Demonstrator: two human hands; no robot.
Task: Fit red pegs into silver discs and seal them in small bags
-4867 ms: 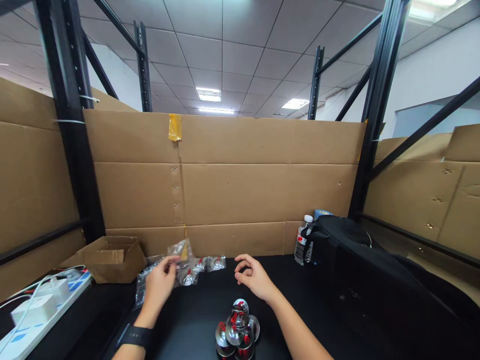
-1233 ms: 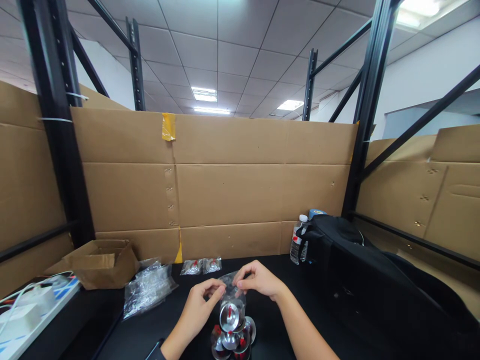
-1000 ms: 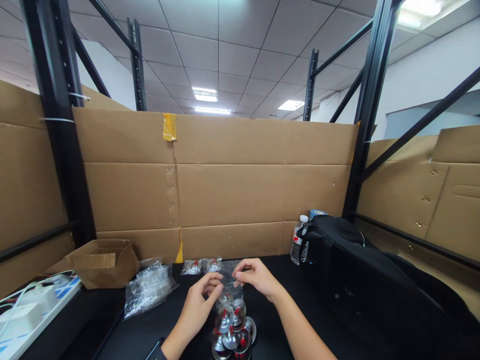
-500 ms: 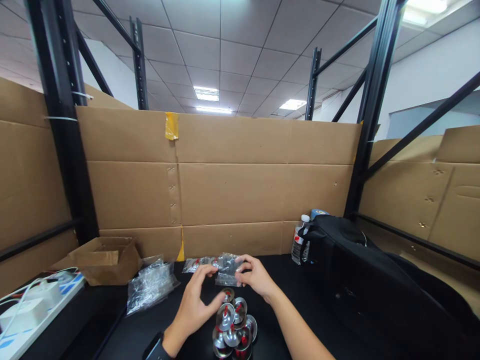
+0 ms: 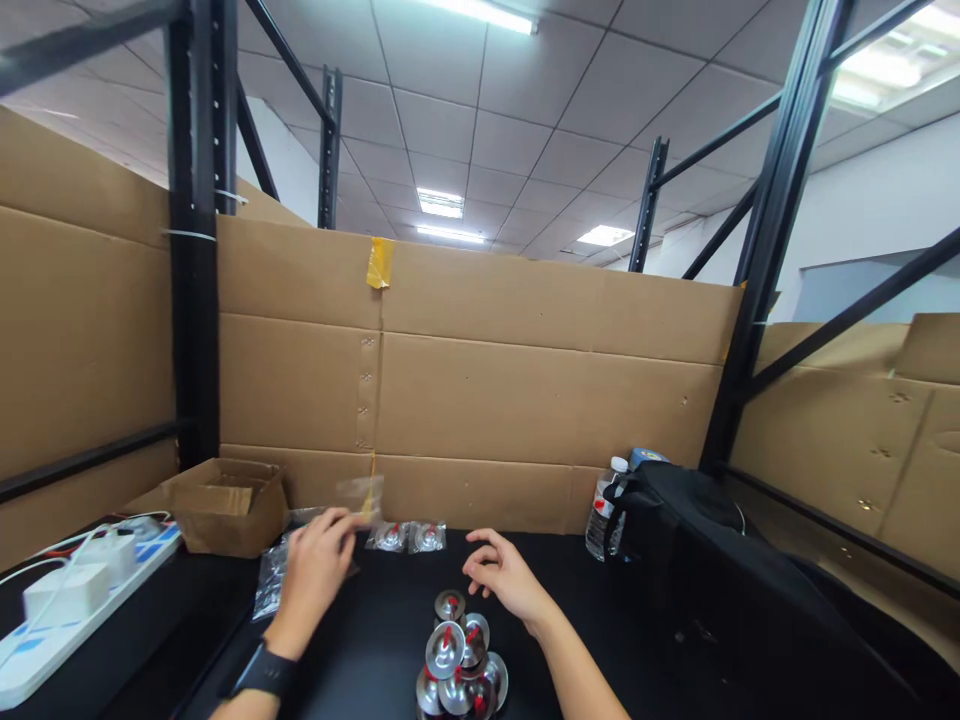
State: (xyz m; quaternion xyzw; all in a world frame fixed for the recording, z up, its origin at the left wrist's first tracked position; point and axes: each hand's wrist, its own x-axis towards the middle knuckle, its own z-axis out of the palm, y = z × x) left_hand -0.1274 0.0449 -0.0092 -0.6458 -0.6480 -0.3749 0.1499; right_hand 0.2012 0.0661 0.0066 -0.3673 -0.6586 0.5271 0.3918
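My left hand (image 5: 319,565), with a dark band on its wrist, pinches a clear plastic bag (image 5: 361,494) above a pile of crinkled clear bags (image 5: 271,580). Part of that pile is hidden behind the hand. Over the black tabletop, my right hand (image 5: 506,578) hovers with loosely bent fingers apart and nothing in them. Just below and left of it stands a cluster of shiny round metal pieces with red parts (image 5: 461,655). Beyond the hands, two small clear packets (image 5: 409,537) holding round metal pieces lie near the cardboard wall.
An open brown cardboard box (image 5: 225,505) sits at the back left beside a white power strip (image 5: 97,600) with plugs and cables. A water bottle (image 5: 604,510) and a large black bag (image 5: 697,590) take up the right. Cardboard walls (image 5: 480,400) and black rack posts (image 5: 196,250) enclose the table.
My left hand has moved left, carrying a clear bag from the middle toward the bag pile. My right hand has let go of the plastic there. The view has shifted slightly.
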